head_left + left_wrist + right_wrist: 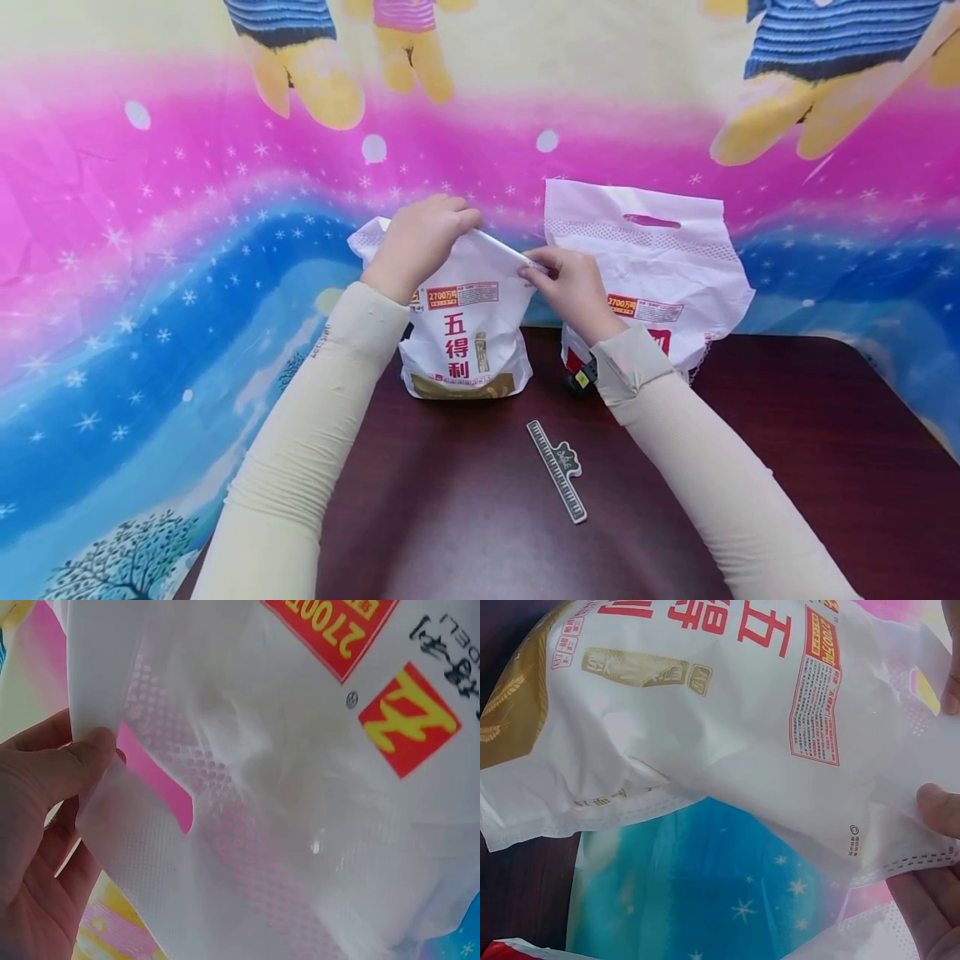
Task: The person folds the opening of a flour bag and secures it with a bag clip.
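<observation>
A white plastic flour-style bag (468, 325) with red Chinese lettering and a gold base stands upright on the table. My left hand (427, 237) pinches its top edge; in the left wrist view the thumb (94, 754) presses the film beside the handle slot. At the bag's upper right corner, my right hand (572, 283) pinches the edge between thumb and fingers, and the top between both hands looks folded over. A long grey-green clip (557, 472) with a striped, ruler-like face lies on the table in front of the bag.
To the right stands a second white bag (637, 250) with a handle slot, partly hidden by my right arm. A small black item with a yellow label (582, 379) shows beside the right wrist. Behind the dark table (450, 517) hangs a colourful printed cloth (225, 167).
</observation>
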`<state>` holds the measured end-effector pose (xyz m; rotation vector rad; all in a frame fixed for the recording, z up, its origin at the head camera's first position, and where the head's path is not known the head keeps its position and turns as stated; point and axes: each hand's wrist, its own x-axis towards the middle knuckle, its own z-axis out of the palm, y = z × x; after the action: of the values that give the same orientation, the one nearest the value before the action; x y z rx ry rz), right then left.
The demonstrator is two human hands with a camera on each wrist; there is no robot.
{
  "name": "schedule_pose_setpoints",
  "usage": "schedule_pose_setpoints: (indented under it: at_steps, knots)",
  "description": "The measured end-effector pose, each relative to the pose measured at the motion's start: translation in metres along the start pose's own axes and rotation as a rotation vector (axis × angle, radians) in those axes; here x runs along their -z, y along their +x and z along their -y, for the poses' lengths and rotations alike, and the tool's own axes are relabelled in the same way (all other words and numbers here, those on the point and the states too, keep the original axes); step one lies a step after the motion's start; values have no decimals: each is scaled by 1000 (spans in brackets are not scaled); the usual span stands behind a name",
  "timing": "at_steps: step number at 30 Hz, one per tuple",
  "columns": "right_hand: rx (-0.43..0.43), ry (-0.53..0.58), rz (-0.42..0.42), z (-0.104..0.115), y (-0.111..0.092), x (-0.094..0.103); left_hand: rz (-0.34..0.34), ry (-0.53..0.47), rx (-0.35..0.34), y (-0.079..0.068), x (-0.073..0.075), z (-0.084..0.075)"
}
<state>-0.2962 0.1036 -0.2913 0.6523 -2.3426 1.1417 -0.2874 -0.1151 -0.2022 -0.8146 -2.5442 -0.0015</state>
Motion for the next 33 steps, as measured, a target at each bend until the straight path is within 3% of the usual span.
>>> schedule_pose_setpoints:
  at_steps: [12, 18, 23, 33]
  knots:
    - [5, 49, -31, 1, -6, -4, 52, 33, 80, 1, 12, 1]
    - [-13, 53, -42, 3, -9, -5, 131, 88, 98, 9, 24, 0]
    - [-19, 41, -46, 5, -11, -5, 228, 12, 116, 15, 37, 1]
    - [13, -22, -93, 6, -15, -6, 329, -105, 151, 22, 50, 7]
